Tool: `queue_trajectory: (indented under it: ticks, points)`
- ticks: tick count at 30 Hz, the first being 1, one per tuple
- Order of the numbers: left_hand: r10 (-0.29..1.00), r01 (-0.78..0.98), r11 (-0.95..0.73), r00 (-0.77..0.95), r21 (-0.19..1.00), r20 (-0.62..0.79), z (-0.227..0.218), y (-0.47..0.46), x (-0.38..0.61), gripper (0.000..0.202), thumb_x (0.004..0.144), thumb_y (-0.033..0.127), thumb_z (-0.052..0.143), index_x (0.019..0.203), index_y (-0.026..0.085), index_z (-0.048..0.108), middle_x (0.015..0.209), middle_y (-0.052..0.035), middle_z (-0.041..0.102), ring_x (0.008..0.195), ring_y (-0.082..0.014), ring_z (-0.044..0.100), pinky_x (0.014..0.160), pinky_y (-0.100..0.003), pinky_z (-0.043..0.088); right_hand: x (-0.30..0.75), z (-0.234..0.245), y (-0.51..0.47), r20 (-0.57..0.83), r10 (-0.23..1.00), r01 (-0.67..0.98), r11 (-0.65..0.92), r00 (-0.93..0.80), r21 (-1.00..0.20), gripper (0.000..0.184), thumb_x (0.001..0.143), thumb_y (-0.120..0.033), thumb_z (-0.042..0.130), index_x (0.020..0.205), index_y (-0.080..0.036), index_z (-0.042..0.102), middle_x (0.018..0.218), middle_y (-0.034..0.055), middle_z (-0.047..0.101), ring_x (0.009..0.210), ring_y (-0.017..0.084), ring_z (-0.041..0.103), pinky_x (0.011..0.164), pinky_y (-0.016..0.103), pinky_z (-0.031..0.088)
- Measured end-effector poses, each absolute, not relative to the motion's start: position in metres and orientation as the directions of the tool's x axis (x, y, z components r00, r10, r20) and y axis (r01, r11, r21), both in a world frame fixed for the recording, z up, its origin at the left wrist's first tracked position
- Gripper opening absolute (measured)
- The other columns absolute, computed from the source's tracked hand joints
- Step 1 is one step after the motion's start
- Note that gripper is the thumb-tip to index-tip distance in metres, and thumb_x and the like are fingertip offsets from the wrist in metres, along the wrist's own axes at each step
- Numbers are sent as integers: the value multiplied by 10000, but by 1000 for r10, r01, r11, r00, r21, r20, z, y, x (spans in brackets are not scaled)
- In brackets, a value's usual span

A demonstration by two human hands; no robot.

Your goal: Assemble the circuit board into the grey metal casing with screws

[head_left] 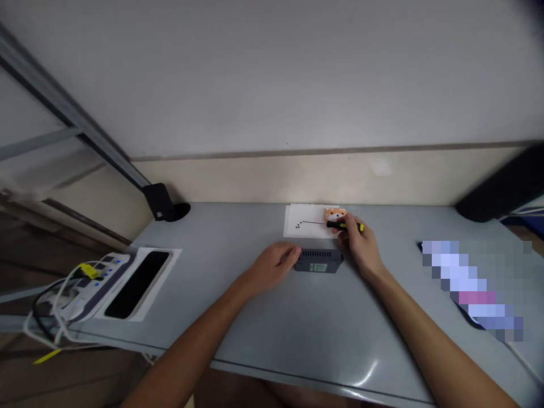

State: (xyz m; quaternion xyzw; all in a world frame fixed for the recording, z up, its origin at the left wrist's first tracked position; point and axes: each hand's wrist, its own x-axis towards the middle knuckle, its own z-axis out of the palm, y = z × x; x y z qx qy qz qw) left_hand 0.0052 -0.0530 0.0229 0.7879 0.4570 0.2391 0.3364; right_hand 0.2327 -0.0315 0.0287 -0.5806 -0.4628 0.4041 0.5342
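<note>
Bare table [297, 328] front edge, hands on black box [318, 260], screwdriver [340, 225]

Open tabletop [297, 328] in front; black box [318, 261], paper sheet [304, 222] and wall crowding the far edge.

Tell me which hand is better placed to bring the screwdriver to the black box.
Right. The right hand already grips the screwdriver, its shaft lying over the white paper just behind the black box. The left hand rests against the box's left end, probably steadying it.
</note>
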Motion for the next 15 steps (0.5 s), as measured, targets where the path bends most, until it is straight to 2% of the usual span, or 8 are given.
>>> queue_trajectory:
  ticks: [3, 5, 7, 10, 15]
  points:
    - [857, 496, -366, 510, 787, 77, 25, -53, 6, 569, 1057, 591, 336, 974, 181, 721, 954, -79, 731, 916, -231, 665, 871, -356, 531, 233, 29, -33, 51, 974, 173, 13, 221, -985, 740, 731, -927, 511, 869, -213, 647, 664, 27, 655, 510, 154, 483, 494, 297, 362]
    - [832, 445, -379, 547, 811, 89, 27, -54, 6, 491, 1036, 573, 418, 1124, 193, 716, 1089, -90, 744, 1008, -239, 672, 921, -359, 528, 233, 30, -33, 60, 974, 193, 18, 216, -981, 743, 742, -921, 505, 884, -209, 661, 679, 34, 663, 528, 159, 498, 504, 298, 374]
    - [816, 427, -388, 571, 817, 89, 29, -56, 7, 441, 988, 554, 536, 1196, 204, 705, 1145, -88, 745, 1032, -244, 676, 937, -364, 529, 233, 31, -34, 66, 972, 187, 24, 224, -982, 753, 745, -921, 502, 901, -204, 670, 722, 47, 688, 544, 158, 505, 516, 299, 389]
    - [822, 453, -402, 561, 796, 96, 30, -58, 8, 420, 902, 491, 690, 1196, 193, 714, 1125, -93, 752, 999, -248, 687, 938, -374, 536, 232, 32, -34, 68, 967, 176, 25, 245, -984, 777, 722, -934, 513, 903, -196, 677, 744, 56, 708, 541, 152, 499, 517, 298, 400]
    - [851, 503, -392, 517, 770, 96, 26, -57, 10, 304, 892, 407, 732, 1113, 199, 748, 1028, -76, 764, 933, -227, 695, 899, -356, 554, 232, 30, -33, 70, 972, 183, 29, 223, -983, 755, 741, -911, 534, 913, -193, 690, 746, 54, 727, 517, 143, 500, 509, 290, 413]
